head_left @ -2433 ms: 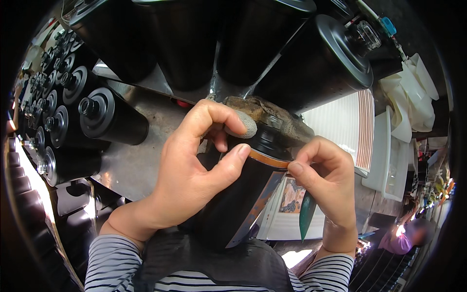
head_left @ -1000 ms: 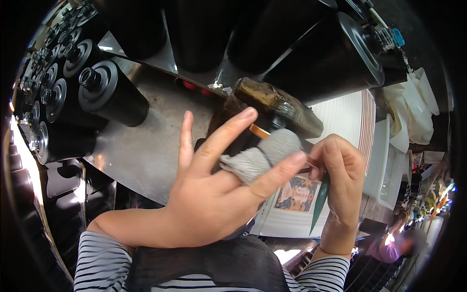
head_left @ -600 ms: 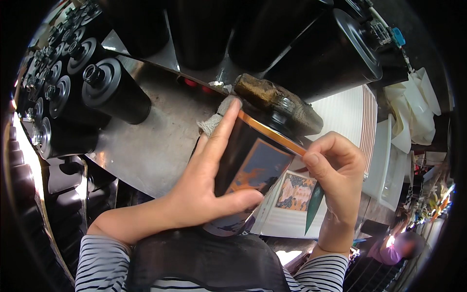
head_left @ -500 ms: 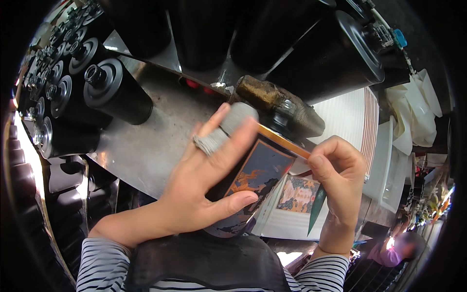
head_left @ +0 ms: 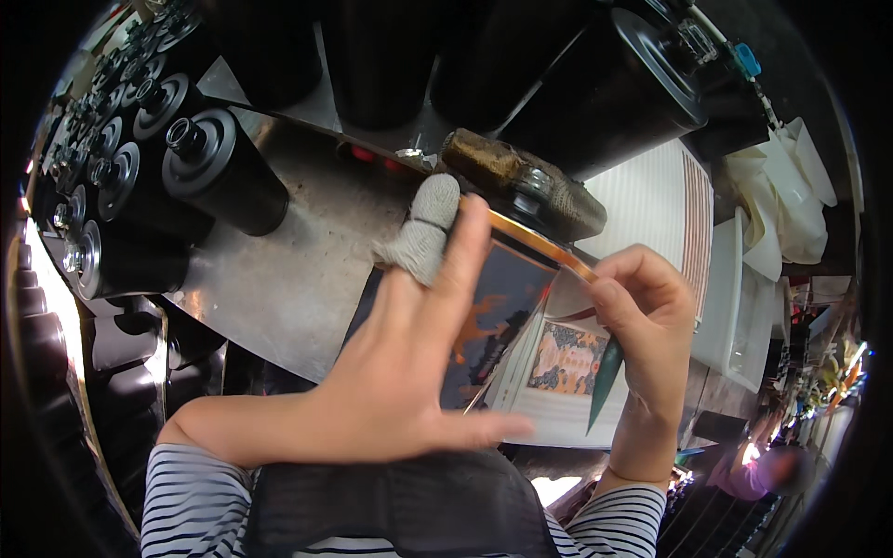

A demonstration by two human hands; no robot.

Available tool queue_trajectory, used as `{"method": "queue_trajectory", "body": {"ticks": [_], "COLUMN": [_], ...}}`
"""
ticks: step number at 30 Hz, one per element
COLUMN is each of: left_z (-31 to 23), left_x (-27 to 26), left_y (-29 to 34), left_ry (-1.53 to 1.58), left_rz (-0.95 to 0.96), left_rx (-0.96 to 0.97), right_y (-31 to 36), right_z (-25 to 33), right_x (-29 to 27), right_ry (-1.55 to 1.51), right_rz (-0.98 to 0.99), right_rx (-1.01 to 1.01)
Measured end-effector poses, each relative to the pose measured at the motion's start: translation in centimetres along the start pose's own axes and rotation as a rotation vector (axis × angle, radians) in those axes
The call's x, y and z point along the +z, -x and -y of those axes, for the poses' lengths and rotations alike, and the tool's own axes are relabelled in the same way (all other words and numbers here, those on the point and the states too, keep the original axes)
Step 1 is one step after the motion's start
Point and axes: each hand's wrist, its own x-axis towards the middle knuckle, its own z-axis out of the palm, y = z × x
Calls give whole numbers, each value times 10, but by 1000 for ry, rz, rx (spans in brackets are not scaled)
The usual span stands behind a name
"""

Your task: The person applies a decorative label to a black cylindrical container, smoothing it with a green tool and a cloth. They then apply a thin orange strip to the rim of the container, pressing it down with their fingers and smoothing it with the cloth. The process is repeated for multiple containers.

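A black bottle lies before me, its neck (head_left: 532,186) on a worn brown padded rest (head_left: 484,158). On its side is a dark label (head_left: 507,288) with orange patches. My left hand (head_left: 386,372) lies flat over the bottle, fingers stretched out and thumb apart; a grey cloth cover (head_left: 433,219) wraps one finger. The fingertips are at the far end of a narrow orange-gold strip (head_left: 530,240) that runs along the bottle's shoulder. Between thumb and forefinger, my right hand (head_left: 646,307) pinches the strip's other end. A pointed green blade-like piece (head_left: 606,386) sticks out below that palm.
Black bottles (head_left: 223,167) crowd the left of the metal table (head_left: 279,307), and larger black ones (head_left: 633,84) line the back. At right are a striped cloth (head_left: 651,195), a patterned label sheet (head_left: 566,358) and a white tray (head_left: 730,316). Another person (head_left: 744,474) sits at lower right.
My left hand has turned and its fingers have straightened, the covered finger shifting slightly left. The thumb has swung outward to the right. My right hand keeps its pinch, almost still.
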Motion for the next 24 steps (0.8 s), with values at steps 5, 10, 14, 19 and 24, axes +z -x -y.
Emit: {"method": "queue_trajectory", "body": {"ticks": [5,10,14,19,24], "left_z": [28,-9,-16,-17,28], "left_x": [-7,-19,-3,-10,2], "left_y": [3,-2,-13,-18,6], "left_ry": [-4,-648,-692,-538,263], "left_rz": [-96,93,25,106,-13], "left_rx": [35,135,266,255,-125], "right_y": [1,2,2,3,0], "right_z": [4,-11,-11,-4,4], "right_x": [6,-9,-9,-2,8], "right_ry": [-14,-25,-39,-50,-46], "right_rz": [-12,-20,-36,-71,-22], "right_rx": [-27,8,8,12,-56]}}
